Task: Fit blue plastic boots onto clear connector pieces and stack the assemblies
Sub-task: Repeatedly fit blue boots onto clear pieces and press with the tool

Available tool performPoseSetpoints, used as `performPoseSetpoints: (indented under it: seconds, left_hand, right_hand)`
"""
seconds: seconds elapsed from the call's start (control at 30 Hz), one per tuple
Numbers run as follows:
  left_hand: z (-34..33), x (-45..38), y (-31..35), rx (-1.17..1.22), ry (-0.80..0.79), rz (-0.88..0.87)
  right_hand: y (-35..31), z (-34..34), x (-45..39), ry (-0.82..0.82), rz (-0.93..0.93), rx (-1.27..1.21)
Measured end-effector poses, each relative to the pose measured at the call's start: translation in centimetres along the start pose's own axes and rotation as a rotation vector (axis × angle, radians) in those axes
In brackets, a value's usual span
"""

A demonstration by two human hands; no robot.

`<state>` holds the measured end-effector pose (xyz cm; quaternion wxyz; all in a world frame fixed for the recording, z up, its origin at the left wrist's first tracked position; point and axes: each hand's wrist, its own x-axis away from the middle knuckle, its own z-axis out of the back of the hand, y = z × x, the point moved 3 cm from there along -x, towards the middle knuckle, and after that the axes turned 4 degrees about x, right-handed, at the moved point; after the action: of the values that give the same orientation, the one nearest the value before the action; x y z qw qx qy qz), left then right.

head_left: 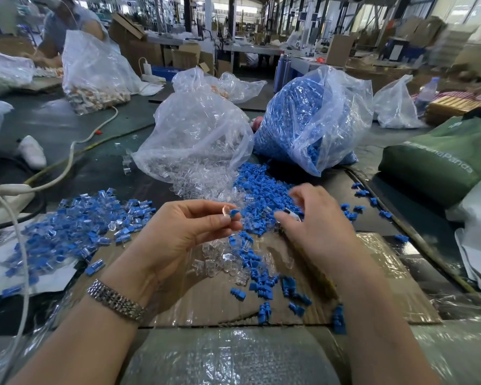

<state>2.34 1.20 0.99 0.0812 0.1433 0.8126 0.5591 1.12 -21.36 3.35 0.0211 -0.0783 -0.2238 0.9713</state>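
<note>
Boot (234, 213), half seated on a clear connector (225, 215), sits pinched at the left hand (184, 232) fingertips. Right hand (314, 218), fingers curled, seems to pinch something small and blurred. A light pinch could let the pair pop apart into the loose pile (250, 262) beneath the fingers.

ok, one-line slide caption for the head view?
Left hand pinches a boot-and-connector assembly; right hand reaches into loose blue boots.

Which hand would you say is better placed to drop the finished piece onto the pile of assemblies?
Left: the left hand already pinches the assembled piece, and the pile of assemblies lies on its side.
</note>
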Motion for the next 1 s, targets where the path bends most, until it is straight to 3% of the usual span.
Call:
performPoseSetpoints:
  seconds: [0.07,0.13,0.3,0.47,0.7,0.8,1.0]
  left_hand:
    - [0.1,-0.1,0.0,0.052,0.026,-0.002]
    - [0.2,-0.2,0.0,0.104,0.058,-0.009]
    - [0.7,-0.4,-0.1,0.172,0.128,-0.038]
    - [1.2,-0.7,0.0,0.232,0.134,-0.021]
    - [1.5,-1.1,0.0,0.280,0.134,-0.010]
    - [1.3,-1.1,0.0,0.286,0.141,-0.040]
    - [1.1,-1.2,-0.1,0.245,0.155,-0.062]
  right_hand:
    - [1.8,-0.3,-0.1,-0.168,-0.222,0.251]
    - [2.5,-0.8,-0.2,-0.282,-0.269,0.343]
    - [2.0,-1.0,-0.6,-0.230,-0.190,0.376]
    - [1.8,0.8,-0.5,-0.203,-0.187,0.066]
    - [-2.8,1.2,0.2,-0.510,-0.076,-0.482]
    - [-4.6,0.4,0.6,-0.612,-0.033,-0.488]
    - [-6.4,-0.2,0.6,-0.630,-0.017,-0.433]
